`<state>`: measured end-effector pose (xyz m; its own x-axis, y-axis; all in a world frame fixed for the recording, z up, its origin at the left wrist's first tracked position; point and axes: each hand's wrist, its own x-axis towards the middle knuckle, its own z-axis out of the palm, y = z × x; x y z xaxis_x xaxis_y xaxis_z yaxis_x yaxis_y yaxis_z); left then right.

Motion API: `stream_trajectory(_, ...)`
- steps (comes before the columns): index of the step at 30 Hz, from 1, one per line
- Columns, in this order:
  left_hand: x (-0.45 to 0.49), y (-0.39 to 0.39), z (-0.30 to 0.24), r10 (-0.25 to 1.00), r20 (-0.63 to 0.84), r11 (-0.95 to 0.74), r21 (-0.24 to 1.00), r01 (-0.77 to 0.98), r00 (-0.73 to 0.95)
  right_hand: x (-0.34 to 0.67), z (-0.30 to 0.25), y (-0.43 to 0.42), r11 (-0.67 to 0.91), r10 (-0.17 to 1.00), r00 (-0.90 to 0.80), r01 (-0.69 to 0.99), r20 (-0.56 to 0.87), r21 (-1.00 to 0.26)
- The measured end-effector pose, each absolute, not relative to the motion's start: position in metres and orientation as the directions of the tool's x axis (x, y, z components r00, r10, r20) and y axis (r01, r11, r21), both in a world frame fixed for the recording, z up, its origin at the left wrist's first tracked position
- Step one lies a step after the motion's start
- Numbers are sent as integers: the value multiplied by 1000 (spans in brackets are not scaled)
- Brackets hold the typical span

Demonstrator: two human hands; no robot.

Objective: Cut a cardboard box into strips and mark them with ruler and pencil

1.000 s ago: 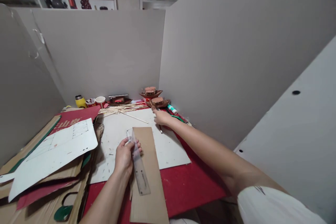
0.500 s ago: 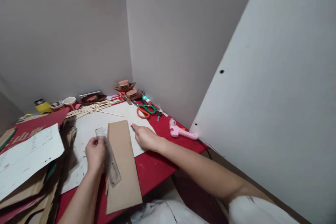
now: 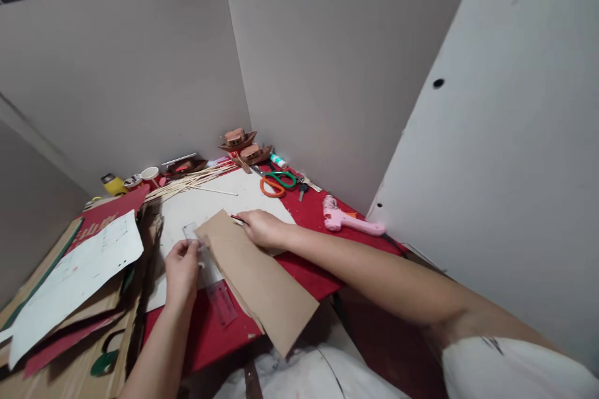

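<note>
My left hand [image 3: 182, 268] is closed, its fingers pinching the clear plastic ruler [image 3: 219, 302] near its upper end. That ruler lies along the left side of a long strip of brown cardboard [image 3: 264, 280], which is slanted and reaches past the table's front edge. At the strip's upper right edge is my right hand [image 3: 264, 229], closed around a thin dark pencil [image 3: 239, 219]. The fingers also touch the cardboard there; whether they grip it is partly hidden. Under the strip's upper part lies a white sheet [image 3: 218, 199].
Scissors [image 3: 272, 192], keys [image 3: 303, 190] and a pink glue gun [image 3: 350, 221] lie right on the red table [image 3: 304, 274]. Thin wooden sticks [image 3: 191, 181], cups [image 3: 150, 176] and small model boats [image 3: 253, 154] stand behind. Stacked cardboard and a drawn-on paper [image 3: 88, 280] fill the left.
The cardboard strip has turned, its near end swinging right and its far end left. The ruler now lies off it to the left. The camera view has shifted left.
</note>
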<state>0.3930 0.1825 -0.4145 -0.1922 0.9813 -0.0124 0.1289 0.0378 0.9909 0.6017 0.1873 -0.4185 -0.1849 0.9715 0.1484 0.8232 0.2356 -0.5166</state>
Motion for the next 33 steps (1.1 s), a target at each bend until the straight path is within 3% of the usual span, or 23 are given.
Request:
stream_trajectory(11, 419, 208, -412, 991, -110, 111, 994, 16, -81, 616, -414, 185, 70, 995, -8, 751, 97, -656)
stream_trajectory(22, 429, 229, -430, 986, -106, 107, 994, 4, -127, 611, -419, 156, 116, 992, -124, 721, 38, -683)
stream_trajectory(29, 431, 236, -419, 978, -195, 190, 979, -70, -72, 616, -408, 162, -74, 995, -22, 519, -99, -852)
stream_trajectory(33, 428, 232, -417, 975, -217, 215, 975, -49, -51, 611, -394, 167, -72, 994, -46, 446, -104, -892)
